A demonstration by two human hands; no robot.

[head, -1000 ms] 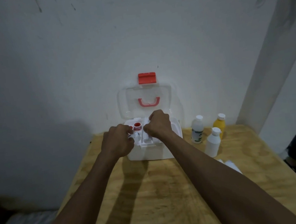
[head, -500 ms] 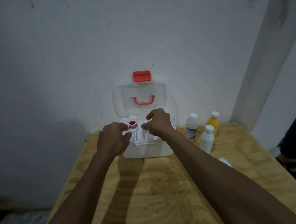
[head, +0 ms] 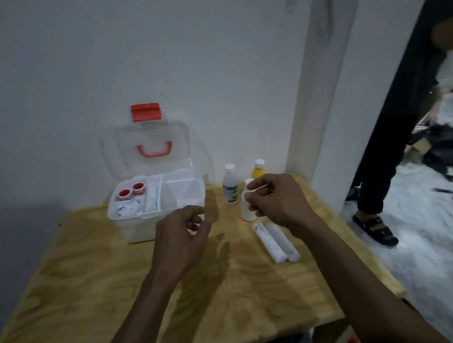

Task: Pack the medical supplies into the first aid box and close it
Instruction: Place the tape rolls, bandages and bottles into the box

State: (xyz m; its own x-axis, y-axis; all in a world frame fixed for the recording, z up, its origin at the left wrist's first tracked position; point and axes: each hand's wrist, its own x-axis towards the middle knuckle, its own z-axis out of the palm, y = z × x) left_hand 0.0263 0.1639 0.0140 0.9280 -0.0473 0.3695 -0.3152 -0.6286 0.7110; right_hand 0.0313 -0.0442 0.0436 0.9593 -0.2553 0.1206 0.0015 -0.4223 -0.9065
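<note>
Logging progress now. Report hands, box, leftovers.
Left hand empty, loosely curled. Right hand at white bottle, grip unclear. First aid box open. Three bottles, two rolls still unpacked.

The first aid box (head: 155, 205) stands open on the worktop (head: 92, 281). Both hands, left (head: 180, 238) and right (head: 275, 201), hover loosely curled, empty, near three bottles (head: 231, 186).

Three bottles (head: 230, 184), two red tape rolls (head: 124, 194), two white tubes (head: 271, 242), one box (head: 156, 205).

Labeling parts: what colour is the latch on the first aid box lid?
Red latch, at the raised lid's top edge; head view shows it.
</note>
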